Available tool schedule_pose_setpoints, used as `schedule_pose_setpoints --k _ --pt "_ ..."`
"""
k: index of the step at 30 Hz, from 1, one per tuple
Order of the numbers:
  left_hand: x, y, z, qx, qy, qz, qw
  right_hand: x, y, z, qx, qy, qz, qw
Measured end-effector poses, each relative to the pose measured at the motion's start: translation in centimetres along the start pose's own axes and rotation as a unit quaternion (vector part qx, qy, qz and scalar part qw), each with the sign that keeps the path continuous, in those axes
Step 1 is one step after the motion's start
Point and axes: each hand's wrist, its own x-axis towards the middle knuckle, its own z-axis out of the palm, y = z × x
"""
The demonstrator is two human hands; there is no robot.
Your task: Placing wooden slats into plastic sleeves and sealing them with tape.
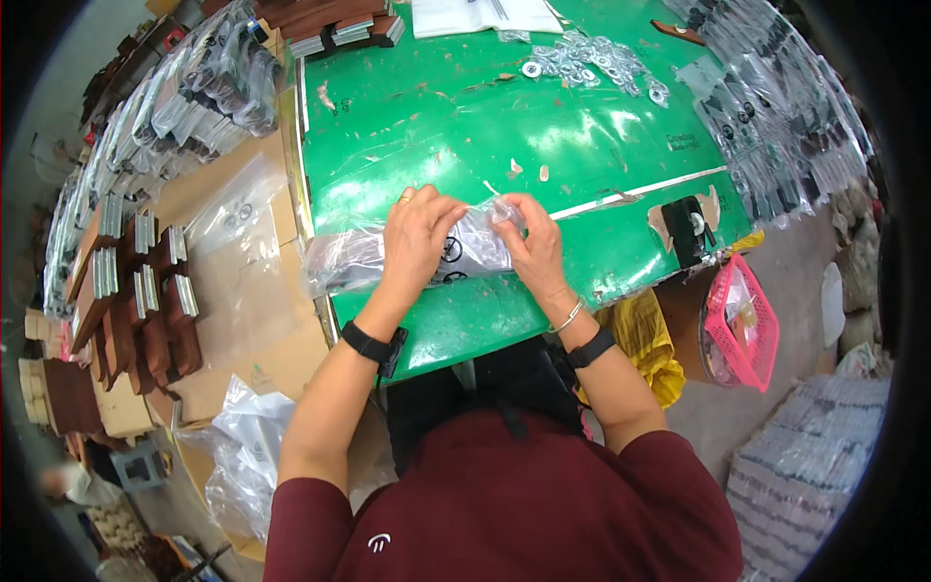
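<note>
Head view, and here we are at the middle of the frame: one clear plastic bag (482, 254), dark contents inside, lies along the near edge of the green desk (417, 126). Two hands on it! The right hand (529, 233) pinches the film at the bag's right end; the left hand (422, 233) curls over the middle, though whether its fingertips grip, I cannot tell. The step looks like working that loose end of film; the next move seems to call for a firm pinch and a steady bag. Now the count: one black object (687, 233) at the desk's right, one pink basket (769, 335) beyond it, one white sheet pile (475, 19) up top. The small clear packets (603, 63), upper right of centre, overlap too much to number.
</note>
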Motion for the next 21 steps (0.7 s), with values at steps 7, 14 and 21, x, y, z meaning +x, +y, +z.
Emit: schedule_pose_setpoints --k 7,14,21 --pt "-0.2 -0.3 1.5 -0.080 0.038 -0.064 0.994 0.6 -0.7 -0.5 0.026 -0.023 0.019 0.999" --pt "0.0 -0.3 2.2 0.000 0.038 -0.080 0.996 3.2 -1.1 -0.1 -0.037 -0.072 0.106 0.991" --pt "0.0 0.0 2.6 0.039 0.030 -0.090 0.995 2.7 -1.0 0.5 -0.012 -0.070 0.152 0.986"
